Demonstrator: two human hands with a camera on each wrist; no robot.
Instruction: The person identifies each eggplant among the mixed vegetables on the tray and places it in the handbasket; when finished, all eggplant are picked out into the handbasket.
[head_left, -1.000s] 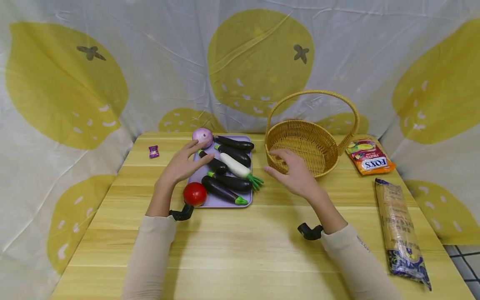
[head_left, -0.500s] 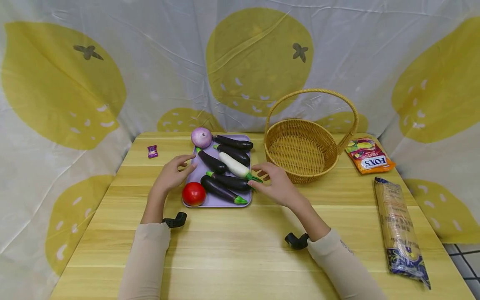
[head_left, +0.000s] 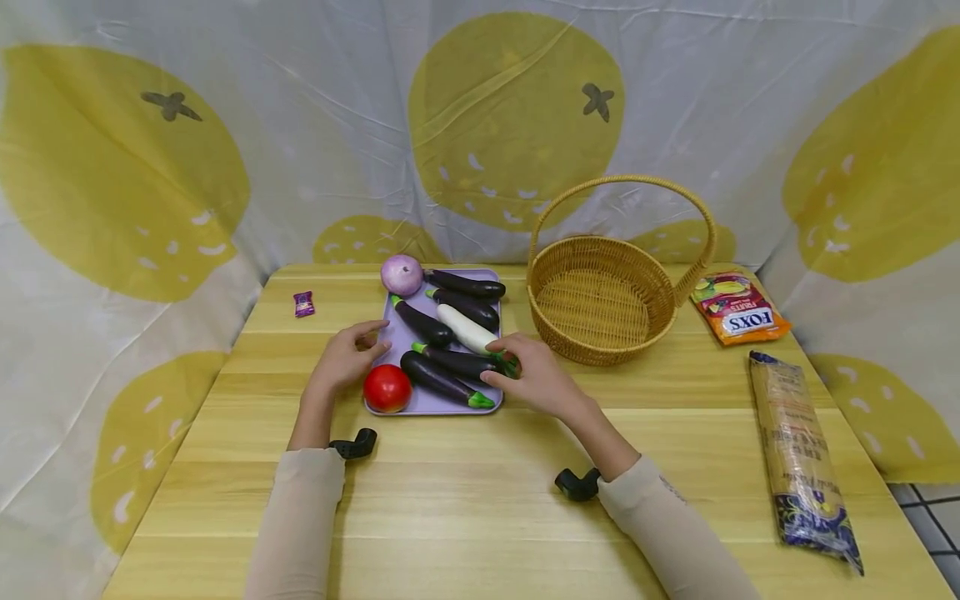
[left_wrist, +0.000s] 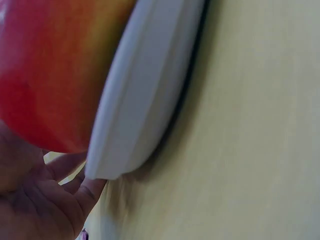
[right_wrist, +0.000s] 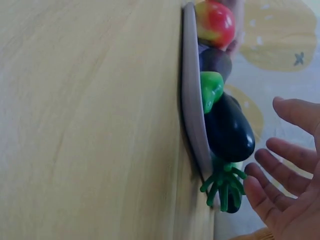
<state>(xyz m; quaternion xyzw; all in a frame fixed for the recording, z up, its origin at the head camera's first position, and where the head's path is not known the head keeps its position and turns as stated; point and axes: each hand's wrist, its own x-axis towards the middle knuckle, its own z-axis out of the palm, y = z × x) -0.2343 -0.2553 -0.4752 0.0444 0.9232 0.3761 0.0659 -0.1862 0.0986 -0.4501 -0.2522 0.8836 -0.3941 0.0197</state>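
A lilac tray (head_left: pixel 401 343) holds several dark eggplants (head_left: pixel 442 379), a white radish (head_left: pixel 459 327) with green leaves and a red round fruit (head_left: pixel 387 388) with a yellowish side. At its back left corner sits a purple onion (head_left: pixel 402 275). My left hand (head_left: pixel 345 360) is at the tray's left edge, fingers loosely bent; in the left wrist view its fingertips are right by the rim below the fruit. Over the radish leaves (right_wrist: pixel 225 187) hovers my right hand (head_left: pixel 538 379), thumb and fingers spread apart, with nothing between them in the right wrist view.
Right of the tray stands a wicker basket (head_left: pixel 600 308) with a tall arched handle. A Fox's candy bag (head_left: pixel 738 308) and a long clear noodle packet (head_left: pixel 802 454) lie on the right side of the table. One small purple sweet (head_left: pixel 303 304) is at the back left.
My right hand has moved left from the basket's front to the radish leaves. The left hand has drawn back from above the tray to its left edge.
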